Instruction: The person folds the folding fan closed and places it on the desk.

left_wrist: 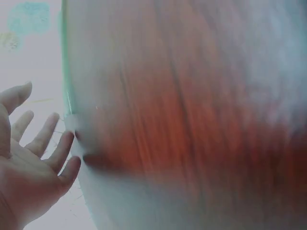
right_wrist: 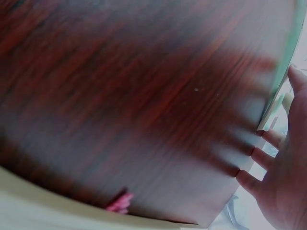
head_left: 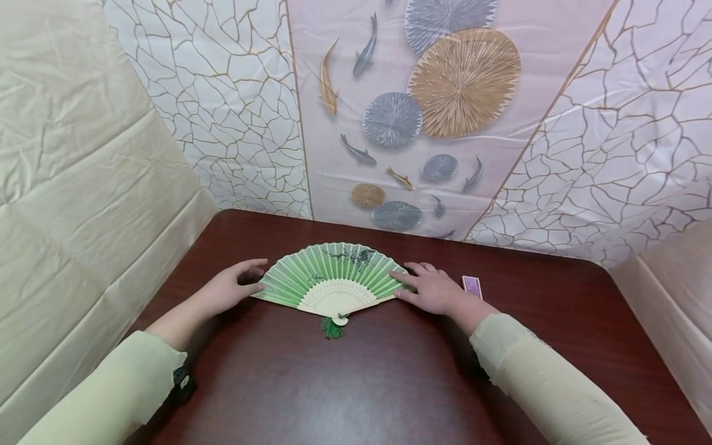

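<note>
A green folding fan point(head_left: 303, 272) lies spread on the table, its pale ribs and pivot toward me and a dark printed pattern on its leaf. From the pivot a green tassel point(head_left: 332, 329) trails. At the fan's left tip is my left hand point(head_left: 229, 287), fingers loosely bent and thumb close to the edge; the left wrist view shows its fingers spread. My right hand point(head_left: 434, 289) rests at the right tip, with the forefinger over the leaf and the thumb beside the outer rib. In the right wrist view, other fingertips point(right_wrist: 244, 178) of it touch the tabletop.
A small pink-and-purple rectangular item point(head_left: 471, 287) lies on the dark wooden table point(head_left: 345, 395) just beyond my right wrist. Patterned cloth point(head_left: 250, 123) hangs behind the table, and plain beige cloth point(head_left: 83, 185) borders the left side.
</note>
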`<control>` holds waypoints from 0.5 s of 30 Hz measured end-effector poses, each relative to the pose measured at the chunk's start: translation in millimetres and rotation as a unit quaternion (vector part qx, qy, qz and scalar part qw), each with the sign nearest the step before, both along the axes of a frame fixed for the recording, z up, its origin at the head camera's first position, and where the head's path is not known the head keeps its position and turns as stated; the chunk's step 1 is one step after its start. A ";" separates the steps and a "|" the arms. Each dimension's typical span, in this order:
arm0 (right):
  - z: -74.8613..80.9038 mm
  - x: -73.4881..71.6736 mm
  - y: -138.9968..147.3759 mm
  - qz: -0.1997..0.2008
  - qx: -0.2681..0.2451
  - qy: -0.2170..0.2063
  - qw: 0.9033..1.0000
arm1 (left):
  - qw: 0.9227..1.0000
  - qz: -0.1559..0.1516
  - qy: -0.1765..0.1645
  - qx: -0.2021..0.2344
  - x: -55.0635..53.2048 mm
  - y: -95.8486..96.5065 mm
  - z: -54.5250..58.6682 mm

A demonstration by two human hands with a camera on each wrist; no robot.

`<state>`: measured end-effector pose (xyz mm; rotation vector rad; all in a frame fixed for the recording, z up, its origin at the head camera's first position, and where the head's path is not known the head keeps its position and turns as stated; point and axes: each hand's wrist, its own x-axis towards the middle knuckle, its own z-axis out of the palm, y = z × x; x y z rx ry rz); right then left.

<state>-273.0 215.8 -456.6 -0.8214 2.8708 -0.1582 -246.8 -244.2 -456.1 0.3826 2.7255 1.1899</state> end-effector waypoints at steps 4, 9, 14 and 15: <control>-0.4 0.2 -0.4 0.000 0.002 0.001 1.000 | 0.999 0.006 -0.014 0.030 1.6 2.2 -0.2; 1.9 0.6 -0.9 -0.003 0.008 -0.005 1.000 | 1.000 0.015 0.012 0.000 1.1 5.1 -1.6; 6.3 2.3 -2.8 -0.009 0.014 -0.019 1.000 | 0.994 0.026 0.017 -0.101 -0.4 7.9 -0.6; 6.8 2.6 -3.1 -0.010 0.014 -0.021 1.000 | 0.993 0.027 0.012 -0.115 -1.0 8.9 0.1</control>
